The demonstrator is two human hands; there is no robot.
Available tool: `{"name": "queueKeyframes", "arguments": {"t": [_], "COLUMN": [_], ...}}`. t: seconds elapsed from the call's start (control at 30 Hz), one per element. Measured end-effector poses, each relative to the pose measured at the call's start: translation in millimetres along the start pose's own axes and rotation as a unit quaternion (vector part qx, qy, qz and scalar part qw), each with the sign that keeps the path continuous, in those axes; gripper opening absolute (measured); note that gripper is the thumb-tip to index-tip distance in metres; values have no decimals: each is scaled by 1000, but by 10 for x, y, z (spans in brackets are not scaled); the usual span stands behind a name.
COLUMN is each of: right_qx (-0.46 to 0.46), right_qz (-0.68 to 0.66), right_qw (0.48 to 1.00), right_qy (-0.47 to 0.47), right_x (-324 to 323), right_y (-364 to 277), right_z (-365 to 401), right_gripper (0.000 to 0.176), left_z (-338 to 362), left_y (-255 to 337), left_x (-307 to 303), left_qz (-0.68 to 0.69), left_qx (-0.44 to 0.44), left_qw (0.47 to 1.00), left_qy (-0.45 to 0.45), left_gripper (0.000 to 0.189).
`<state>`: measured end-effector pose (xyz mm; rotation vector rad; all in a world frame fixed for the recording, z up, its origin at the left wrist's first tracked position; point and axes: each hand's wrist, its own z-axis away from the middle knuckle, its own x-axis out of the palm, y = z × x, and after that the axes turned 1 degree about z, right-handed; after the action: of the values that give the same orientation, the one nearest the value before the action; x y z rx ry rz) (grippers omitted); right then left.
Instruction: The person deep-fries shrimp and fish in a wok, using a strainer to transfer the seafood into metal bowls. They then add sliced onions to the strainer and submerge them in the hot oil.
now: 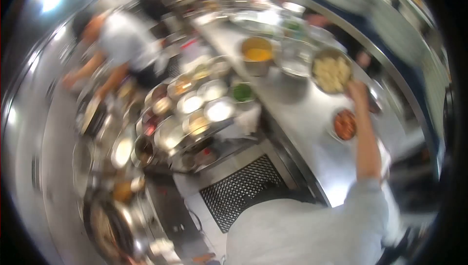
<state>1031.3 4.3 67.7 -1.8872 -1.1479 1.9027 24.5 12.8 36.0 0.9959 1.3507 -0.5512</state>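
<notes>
On the right stretch of the table (302,123), the bowl (319,85) of pale pieces (331,71) stands at the far end of the right arm (369,153). The right hand (358,91) is at its near rim; blur hides the fingers, so I cannot tell whether the grip is spread or pinching the rim or a piece. The left hand cannot be made out.

If the bowl is to be moved, a firm hold on the rim, thumb clear of the food, would serve best; at such reach it could tip, so a draw along the table seems safer than a lift. If pieces are to be taken, a light pinch should bruise fewer. Either way, the forearm passes just beside the red food (345,124), so the elbow wants to ride high and clear of it
</notes>
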Motion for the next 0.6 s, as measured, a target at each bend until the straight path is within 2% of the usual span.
{"name": "queueKeyframes", "arguments": {"t": [0.03,0.07,0.1,0.13,0.17,0.2,0.23,0.27,0.33,0.37,0.4,0.43,0.47,0.53,0.57,0.6], "right_qx": [-27,-54,-108,-155,-204,-200,-238,-264,-340,-351,-428,-513,-532,-675,-596,-608], "right_qz": [-148,-198,-227,-192,-159,-163,-181,-198,-181,-156,-201,-225,-173,-254,-223,-226], "right_qw": [986,963,929,921,909,899,847,792,704,715,662,578,579,512,527,534], "right_qy": [-72,-174,-271,-301,-326,-355,-441,-513,-596,-585,-581,-594,-593,-467,-564,-542], "right_x": [106,428,545,730,921,1397,1680,1822,2224,2510,2785,2871,2900,3669,3254,3394], "right_y": [-196,-37,-454,-1030,-1605,-1809,-2286,-2652,-3433,-3848,-4221,-4672,-5108,-5891,-6131,-6378], "right_z": [130,-105,112,547,961,1146,1544,2042,2865,3365,3843,4346,4849,5761,6251,6721], "right_gripper": [24,22,20,19,19,18,16,15,12,15,16,18,20,20,19,18], "left_z": [-196,68,-18,24,89,80,169,85,138,38,28,51,57,93,109,80], "left_y": [224,295,55,82,297,475,892,538,458,320,291,341,346,401,514,554], "left_x": [57,-1,130,79,-5,-113,-461,-194,-123,-119,-104,-174,-203,-240,-338,-320], "left_qz": [168,75,71,100,77,27,60,23,-22,-16,-13,-7,0,10,15,26], "left_qx": [129,-16,7,-39,4,-82,-206,-182,-162,-170,-176,-184,-188,-193,-209,-210], "left_qw": [977,997,997,994,994,994,977,983,985,984,983,982,981,980,977,977], "left_qy": [9,24,40,18,76,60,-17,16,47,44,42,40,39,38,31,40], "left_gripper": [64,64,62,62,61,61,63,65,62,63,64,65,65,65,64,63]}}
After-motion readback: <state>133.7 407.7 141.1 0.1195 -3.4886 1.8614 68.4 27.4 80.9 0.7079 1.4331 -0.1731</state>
